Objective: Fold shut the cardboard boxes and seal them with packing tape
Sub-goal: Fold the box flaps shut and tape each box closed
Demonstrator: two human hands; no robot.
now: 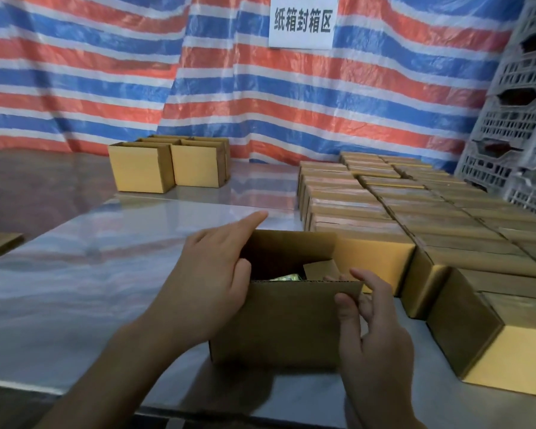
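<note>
The open box (276,329) stands at the near edge of the surface (106,274), just left of the rows of closed boxes (384,196), and the step in hand looks to be folding its flaps in. The right grip (375,329) pinches the right corner of the near flap (304,292), thumb on the outer face and fingers behind. The left grip (211,274) lies over the box's left side with its index finger straight and thumb at the opening's edge; whether it holds a flap beneath the palm I cannot tell. The right end flap (319,267) is already tipped inward over something shiny (287,277), so the left end flap likely wants pushing down level first. Then the near flap and the upright far flap (291,246) should come over together, edges meeting along the middle without overlap or gap. One palm pressed flat on the seam would keep it shut while reaching for tape, which is not in view.
</note>
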